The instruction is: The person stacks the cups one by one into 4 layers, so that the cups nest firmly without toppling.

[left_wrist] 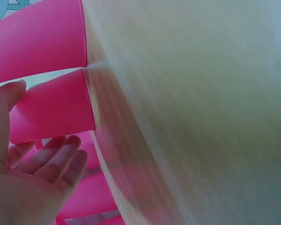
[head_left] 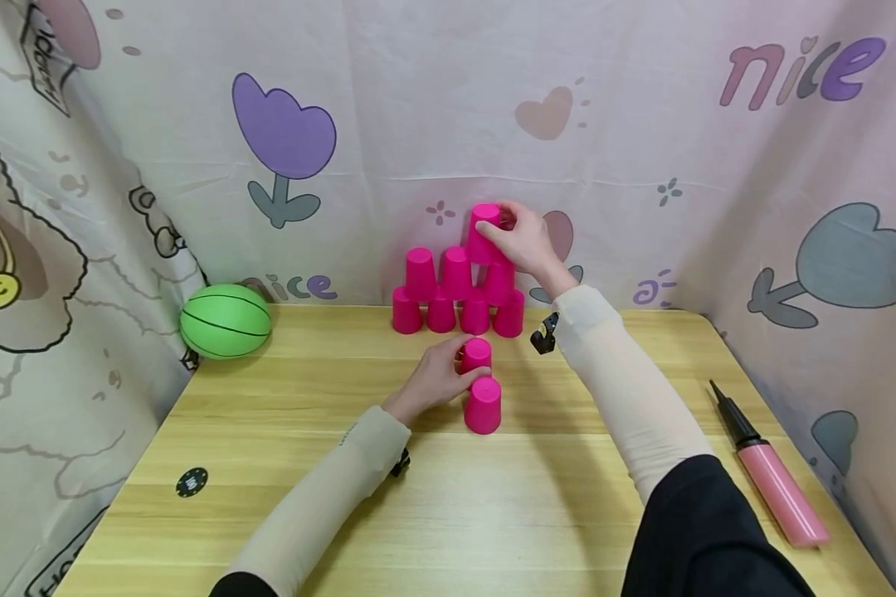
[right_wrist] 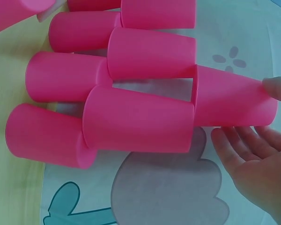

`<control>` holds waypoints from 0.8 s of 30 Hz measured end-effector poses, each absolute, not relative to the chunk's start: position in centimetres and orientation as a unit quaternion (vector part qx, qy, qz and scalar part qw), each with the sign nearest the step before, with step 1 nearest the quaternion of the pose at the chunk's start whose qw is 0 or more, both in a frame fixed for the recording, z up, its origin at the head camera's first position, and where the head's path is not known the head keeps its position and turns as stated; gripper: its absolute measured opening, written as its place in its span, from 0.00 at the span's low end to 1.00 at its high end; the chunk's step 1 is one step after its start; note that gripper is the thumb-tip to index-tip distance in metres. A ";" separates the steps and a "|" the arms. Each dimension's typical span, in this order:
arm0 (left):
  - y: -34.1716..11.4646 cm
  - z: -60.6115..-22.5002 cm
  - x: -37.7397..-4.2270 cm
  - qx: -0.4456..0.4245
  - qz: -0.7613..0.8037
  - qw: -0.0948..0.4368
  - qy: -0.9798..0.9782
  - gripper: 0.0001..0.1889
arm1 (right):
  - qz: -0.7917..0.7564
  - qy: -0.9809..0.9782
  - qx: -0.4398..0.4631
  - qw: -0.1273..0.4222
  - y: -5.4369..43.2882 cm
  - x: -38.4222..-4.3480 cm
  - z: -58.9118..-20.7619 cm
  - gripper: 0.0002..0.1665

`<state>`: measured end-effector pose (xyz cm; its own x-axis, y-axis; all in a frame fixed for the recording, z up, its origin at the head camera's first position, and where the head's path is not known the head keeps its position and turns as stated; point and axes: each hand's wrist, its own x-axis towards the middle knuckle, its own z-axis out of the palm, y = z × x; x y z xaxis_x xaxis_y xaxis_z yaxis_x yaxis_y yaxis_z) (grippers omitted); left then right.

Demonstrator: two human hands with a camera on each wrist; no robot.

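Pink cups stand upside down in a stepped stack at the table's back: several in the bottom row (head_left: pixel 406 312), three in the second row (head_left: pixel 421 274). Above them, my right hand (head_left: pixel 526 240) grips a top cup (right_wrist: pixel 234 96) between thumb and fingers; its rim meets the second-row cups at the right. Nearer to me, my left hand (head_left: pixel 436 377) holds another upside-down cup (left_wrist: pixel 54 108), thumb on one side and fingers on the other. Just in front of that one, a loose cup (head_left: pixel 483 406) stands on the table.
A green ball (head_left: pixel 226 322) lies at the table's back left corner. A black chip (head_left: pixel 192 482) is at the left front. Along the right edge lies a pink hand pump (head_left: pixel 780 489) with a black nozzle. A printed curtain (head_left: pixel 418 99) hangs right behind the stack.
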<state>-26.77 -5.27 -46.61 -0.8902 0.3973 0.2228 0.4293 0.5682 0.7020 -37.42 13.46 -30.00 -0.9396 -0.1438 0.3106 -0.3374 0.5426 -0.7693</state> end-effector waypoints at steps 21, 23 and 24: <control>-6.6 -46.0 -26.6 -0.206 -0.425 0.009 -0.881 0.30 | 0.483 -0.865 0.112 0.075 14.6 -36.9 -30.2 0.44; -7.0 -45.7 -26.6 -0.202 -0.425 0.017 -0.882 0.30 | 0.487 -0.864 0.110 0.075 14.9 -36.7 -30.2 0.45; -7.2 -45.4 -26.6 -0.199 -0.425 0.018 -0.883 0.30 | 0.488 -0.863 0.109 0.076 15.1 -36.6 -30.3 0.45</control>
<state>-26.64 -7.24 -45.37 -0.9202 0.3362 0.2005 0.3665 0.5596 0.7434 -36.60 15.11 -30.26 -0.9647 -0.1141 0.2372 -0.2621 0.5002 -0.8253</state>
